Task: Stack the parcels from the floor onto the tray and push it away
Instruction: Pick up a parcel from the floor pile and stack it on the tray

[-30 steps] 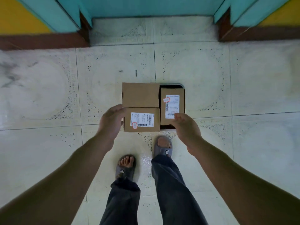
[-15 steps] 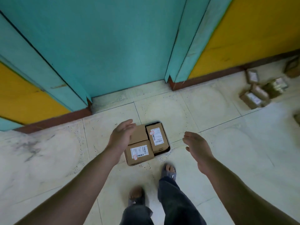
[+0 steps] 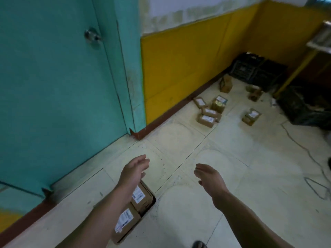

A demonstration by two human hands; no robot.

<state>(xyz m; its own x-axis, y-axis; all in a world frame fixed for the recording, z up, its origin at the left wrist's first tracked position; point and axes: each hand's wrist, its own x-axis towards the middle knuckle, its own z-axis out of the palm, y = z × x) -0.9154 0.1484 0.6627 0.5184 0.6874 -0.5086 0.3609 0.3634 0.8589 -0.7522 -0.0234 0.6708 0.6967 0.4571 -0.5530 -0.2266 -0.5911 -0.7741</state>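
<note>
Parcels already on the tray: two brown cardboard boxes, the far parcel [image 3: 141, 195] and the near parcel [image 3: 125, 221]. Each has a white label facing up. They lie side by side on the dark tray [image 3: 151, 203], partly hidden under the left forearm.

The left grip [image 3: 134, 173] hovers over the far end of the tray, fingers straight and relaxed, palm turned inward, holding nothing. The right grip [image 3: 208, 178] hovers level with it, well apart and to the right of the tray, fingers loosely extended and likewise empty.

The tray rests on the pale tiled floor [image 3: 179, 221], close to the foot of the teal door [image 3: 53, 86], whose round knob [image 3: 92, 37] is blurred. The toe of a dark sandal [image 3: 198, 245] shows at the lower edge.

Farther off, a cluster of loose parcels [image 3: 206, 119] lies on the floor along the brown skirting of the yellow wall [image 3: 188, 59]. A single parcel [image 3: 250, 116] lies to its right. Two more small boxes [image 3: 226, 84] stand nearer the black crates [image 3: 250, 68] in the corner.
</note>
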